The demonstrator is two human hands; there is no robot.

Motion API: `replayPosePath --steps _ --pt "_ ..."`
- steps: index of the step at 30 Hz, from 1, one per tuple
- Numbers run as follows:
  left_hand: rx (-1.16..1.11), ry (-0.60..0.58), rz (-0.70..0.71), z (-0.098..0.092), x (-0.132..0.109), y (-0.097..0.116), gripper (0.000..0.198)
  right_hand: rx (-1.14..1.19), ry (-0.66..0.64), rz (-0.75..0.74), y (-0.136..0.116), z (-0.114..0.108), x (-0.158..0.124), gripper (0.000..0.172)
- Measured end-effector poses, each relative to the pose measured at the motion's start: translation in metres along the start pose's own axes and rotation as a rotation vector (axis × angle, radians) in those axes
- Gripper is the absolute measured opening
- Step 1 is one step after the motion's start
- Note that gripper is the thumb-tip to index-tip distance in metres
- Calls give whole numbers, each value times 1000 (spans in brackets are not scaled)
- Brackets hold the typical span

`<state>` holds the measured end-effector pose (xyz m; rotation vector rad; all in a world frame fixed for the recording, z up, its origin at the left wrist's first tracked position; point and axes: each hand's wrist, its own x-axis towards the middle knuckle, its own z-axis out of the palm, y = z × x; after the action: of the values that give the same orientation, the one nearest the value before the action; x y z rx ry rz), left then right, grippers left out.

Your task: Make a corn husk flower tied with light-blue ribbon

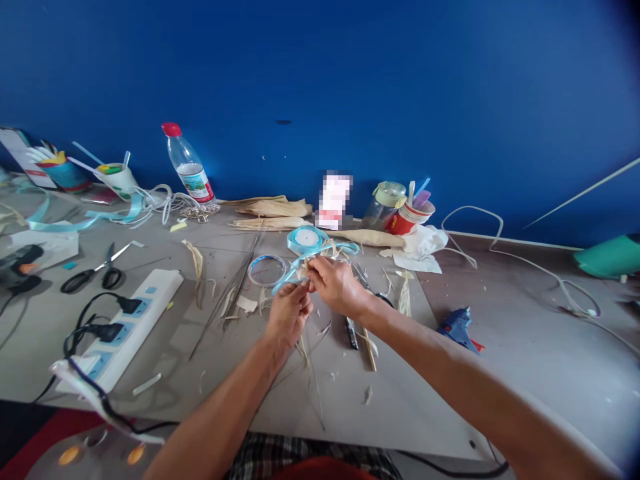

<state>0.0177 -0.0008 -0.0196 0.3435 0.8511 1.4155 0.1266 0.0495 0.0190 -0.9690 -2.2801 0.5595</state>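
Note:
My left hand [289, 312] and my right hand [336, 283] meet over the middle of the grey table [500, 347], fingers pinched together. Between them runs a light blue ribbon [287, 279], and a thin straw-coloured stem [307, 360] hangs down from the left hand toward me. The ribbon leads back to a light blue ribbon spool [306, 239] lying just beyond my hands. Both hands are closed on the ribbon and stem where they cross.
A tape ring [267, 270], dried husks [270, 210], a water bottle [189, 165], paper cups [411, 215], scissors [93, 272] and a white power strip [127, 323] lie around. A blue glue gun [457, 327] rests to the right, with pens [351, 331] by my right wrist.

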Motion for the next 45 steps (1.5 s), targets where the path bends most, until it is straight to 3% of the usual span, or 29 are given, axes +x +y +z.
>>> replayPosePath --steps 9,16,21,32,42,45 --pt "41 50 23 1 0 4 35 -125 -62 110 -8 6 10 11" --pt "14 16 -68 -1 1 7 32 138 -138 267 -13 -9 15 8" --pt "26 47 -55 1 0 8 35 349 -92 304 -6 -20 10 25" --pt "87 12 -13 -1 1 7 32 550 -57 403 -7 -22 13 7" --pt "42 8 -15 4 -3 8 46 291 -71 321 -6 -24 9 13" --pt "44 4 -12 5 -3 8 42 217 -93 285 -11 -27 8 15"
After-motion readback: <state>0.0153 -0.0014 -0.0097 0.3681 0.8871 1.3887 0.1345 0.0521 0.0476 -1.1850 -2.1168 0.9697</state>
